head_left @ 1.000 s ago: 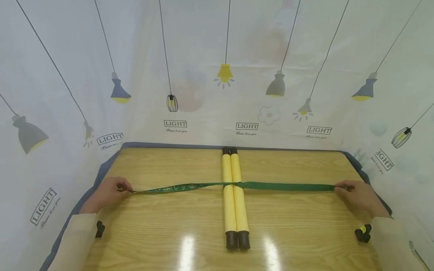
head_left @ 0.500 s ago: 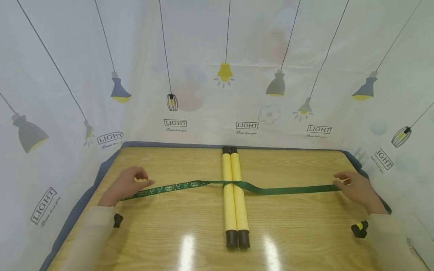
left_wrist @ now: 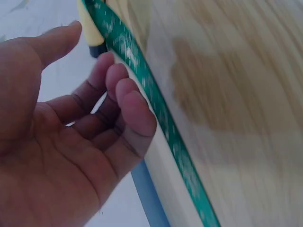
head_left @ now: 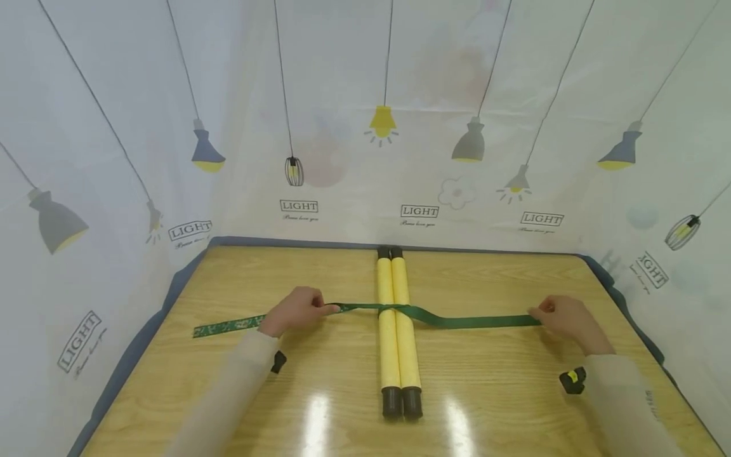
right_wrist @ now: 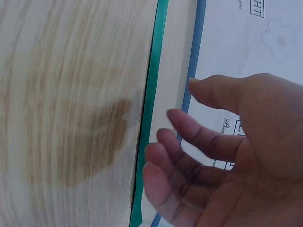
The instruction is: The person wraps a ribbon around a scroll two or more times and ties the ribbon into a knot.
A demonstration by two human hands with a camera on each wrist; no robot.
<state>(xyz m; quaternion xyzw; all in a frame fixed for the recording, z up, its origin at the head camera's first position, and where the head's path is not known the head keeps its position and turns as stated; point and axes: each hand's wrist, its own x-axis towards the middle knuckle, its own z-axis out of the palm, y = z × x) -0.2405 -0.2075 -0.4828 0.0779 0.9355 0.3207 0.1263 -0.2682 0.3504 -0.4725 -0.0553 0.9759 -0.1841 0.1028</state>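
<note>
Two yellow rods with black ends lie side by side on the table. A green ribbon, printed on its left length, crosses over them near the middle and stretches out to both sides. My left hand is over the left length, close to the rods. In the left wrist view its thumb stands apart from loosely bent fingers, with the ribbon passing beside them. My right hand hovers at the right length's far end. The right wrist view shows its thumb and fingers apart, nothing between them.
The wooden table has a blue edge along its back and sides. A white sheet printed with lamps hangs behind and around it. Small black pieces on the wrists show below each hand.
Both hands have let go of the ribbon's ends. My left hand has moved right along the ribbon toward the rods, my right hand slightly left. The right length has slackened into a bend.
</note>
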